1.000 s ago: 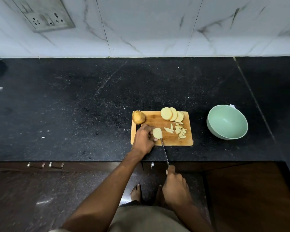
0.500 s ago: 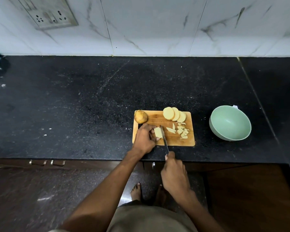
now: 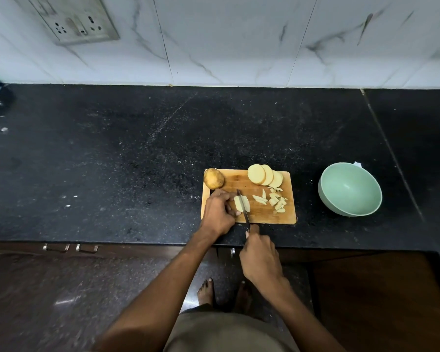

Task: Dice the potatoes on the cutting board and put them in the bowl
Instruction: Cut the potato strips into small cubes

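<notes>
Rectangular wooden cutting board on black speckled stone desk. Left hand, fingers curled, pins pale potato slice; right hand grips steel knife lying across it. Whole brown potato at board's far-left corner. Mint-green round bowl well right.

A home kitchen, seen from above by someone standing at the bench, a long black speckled stone top. Behind it rises a wall of white marble-patterned tiles with a switch and socket plate. On the bench sit a wooden cutting board with sliced potato and a pale green bowl. Below are dark wood cupboard fronts with metal handles, and bare feet on a polished floor.
</notes>
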